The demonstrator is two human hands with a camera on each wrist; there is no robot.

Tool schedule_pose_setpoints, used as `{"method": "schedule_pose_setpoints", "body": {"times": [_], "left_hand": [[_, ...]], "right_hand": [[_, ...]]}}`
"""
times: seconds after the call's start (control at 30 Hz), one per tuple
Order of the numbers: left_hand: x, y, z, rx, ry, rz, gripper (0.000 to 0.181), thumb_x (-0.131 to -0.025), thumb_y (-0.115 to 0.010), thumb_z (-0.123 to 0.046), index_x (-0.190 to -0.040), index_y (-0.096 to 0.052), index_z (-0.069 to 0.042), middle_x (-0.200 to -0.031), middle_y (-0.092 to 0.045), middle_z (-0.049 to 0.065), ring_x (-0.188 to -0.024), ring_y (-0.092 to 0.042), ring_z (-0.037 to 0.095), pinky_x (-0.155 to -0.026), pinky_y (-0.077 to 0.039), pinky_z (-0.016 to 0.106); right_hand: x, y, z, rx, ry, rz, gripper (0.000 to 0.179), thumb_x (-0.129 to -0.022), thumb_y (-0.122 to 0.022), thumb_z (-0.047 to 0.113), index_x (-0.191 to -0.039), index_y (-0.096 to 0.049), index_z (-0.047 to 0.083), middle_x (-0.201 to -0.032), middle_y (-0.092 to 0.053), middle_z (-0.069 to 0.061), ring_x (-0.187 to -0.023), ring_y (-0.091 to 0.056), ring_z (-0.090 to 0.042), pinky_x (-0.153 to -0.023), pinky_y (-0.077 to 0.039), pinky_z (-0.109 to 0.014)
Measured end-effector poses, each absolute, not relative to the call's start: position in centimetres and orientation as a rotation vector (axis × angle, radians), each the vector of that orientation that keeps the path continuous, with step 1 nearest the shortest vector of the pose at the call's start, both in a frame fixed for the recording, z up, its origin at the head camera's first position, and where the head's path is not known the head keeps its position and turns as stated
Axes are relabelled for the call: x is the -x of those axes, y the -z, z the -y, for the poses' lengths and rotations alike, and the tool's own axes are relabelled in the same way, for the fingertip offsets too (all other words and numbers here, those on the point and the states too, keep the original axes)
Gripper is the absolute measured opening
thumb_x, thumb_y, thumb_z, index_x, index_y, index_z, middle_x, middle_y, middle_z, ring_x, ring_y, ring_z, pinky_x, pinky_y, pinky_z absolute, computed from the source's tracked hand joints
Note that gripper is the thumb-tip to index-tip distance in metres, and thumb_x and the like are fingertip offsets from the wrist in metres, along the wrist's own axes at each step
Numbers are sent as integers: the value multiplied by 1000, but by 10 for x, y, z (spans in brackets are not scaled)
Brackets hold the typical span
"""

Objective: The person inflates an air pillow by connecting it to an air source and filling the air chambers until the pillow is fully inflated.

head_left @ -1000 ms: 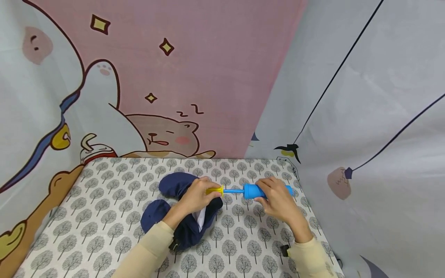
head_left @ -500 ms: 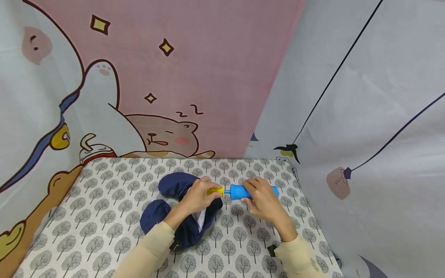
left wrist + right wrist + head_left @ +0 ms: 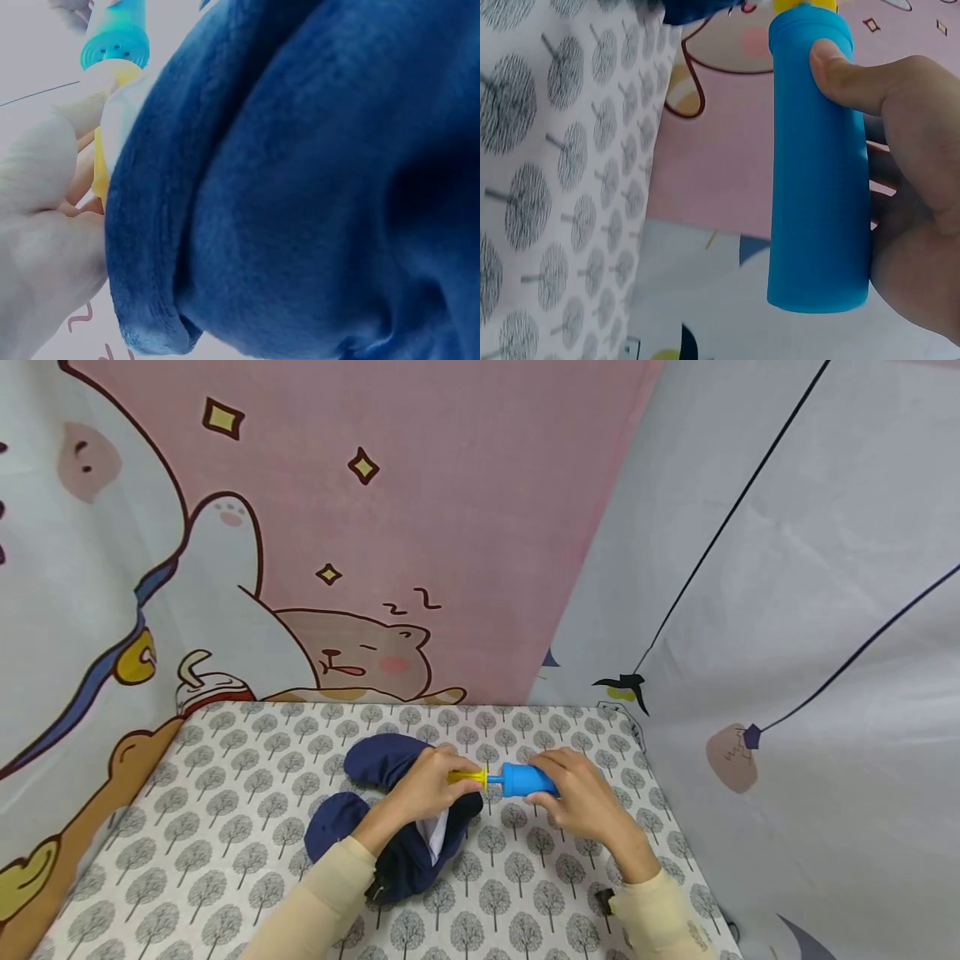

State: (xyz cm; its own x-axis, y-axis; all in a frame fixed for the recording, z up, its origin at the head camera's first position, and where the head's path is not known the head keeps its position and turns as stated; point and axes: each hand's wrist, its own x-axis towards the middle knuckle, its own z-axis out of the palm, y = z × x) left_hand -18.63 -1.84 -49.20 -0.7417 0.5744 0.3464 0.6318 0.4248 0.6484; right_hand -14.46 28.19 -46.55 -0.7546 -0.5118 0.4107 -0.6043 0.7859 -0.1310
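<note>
A hand balloon pump with a blue barrel [image 3: 522, 780] lies level over the table between my hands. My right hand [image 3: 581, 795] grips the barrel, thumb along its side in the right wrist view. My left hand [image 3: 426, 783] pinches the yellow nozzle end [image 3: 468, 776]; a short blue rod shows between nozzle and barrel. Under my left hand lies a U-shaped navy neck pillow [image 3: 336, 823] in a soft fabric cover, with white lining [image 3: 432, 835] showing at an opening. In the left wrist view, a whitish part sits beside the nozzle at the pillow's edge; where the nozzle's tip goes is hidden.
The table [image 3: 247, 893] is covered with a tree-print cloth. Behind it hangs a pink cartoon curtain [image 3: 480, 527], and a pale curtain [image 3: 810, 635] runs along the right side. A small black item [image 3: 604, 902] is at my right sleeve.
My right hand has slid the pump's barrel left toward the nozzle, shortening the visible rod, and its far end has turned slightly. My left hand and the pillow stay nearly in place.
</note>
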Motion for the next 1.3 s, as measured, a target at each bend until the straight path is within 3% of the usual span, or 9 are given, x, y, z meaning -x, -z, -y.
{"method": "schedule_pose_setpoints", "body": {"times": [0.37,0.7,0.9,1.07,1.3], "left_hand": [[188,493,22,1087,1237,2601,24,-103,-85,-20,-124,-88,-9,-99,-78,3,-81,-61,8,-67,-51,20],[190,493,24,1055,1265,2585,24,-103,-85,-19,-124,-87,-8,-106,-82,6,-90,-73,16,-75,-59,22],[190,494,22,1027,1322,2562,22,-103,-85,-17,-123,-87,-7,-105,-82,7,-91,-74,17,-79,-62,24],[189,496,21,1008,1343,2553,21,-102,-85,-15,-121,-88,-6,-102,-81,8,-88,-73,16,-76,-60,23],[188,496,19,1017,1329,2517,21,-102,-85,-13,-120,-88,-5,-100,-81,9,-85,-71,16,-74,-57,21]], "right_hand": [[141,468,-330,-807,-376,2607,60,-84,-101,19,-135,-77,-1,-132,-80,-21,-119,-77,-41,-102,-64,-60],[136,461,-357,-706,-393,2616,55,-87,-98,15,-135,-77,-2,-132,-79,-22,-121,-74,-44,-105,-60,-66],[138,455,-350,-768,-352,2521,55,-84,-99,11,-131,-77,-7,-127,-81,-25,-117,-76,-45,-104,-60,-67],[141,458,-333,-819,-297,2451,54,-81,-100,11,-127,-78,-7,-122,-83,-23,-110,-76,-42,-98,-62,-61],[143,462,-312,-817,-291,2455,52,-81,-101,13,-124,-79,-6,-121,-83,-21,-110,-76,-41,-99,-62,-60]]}}
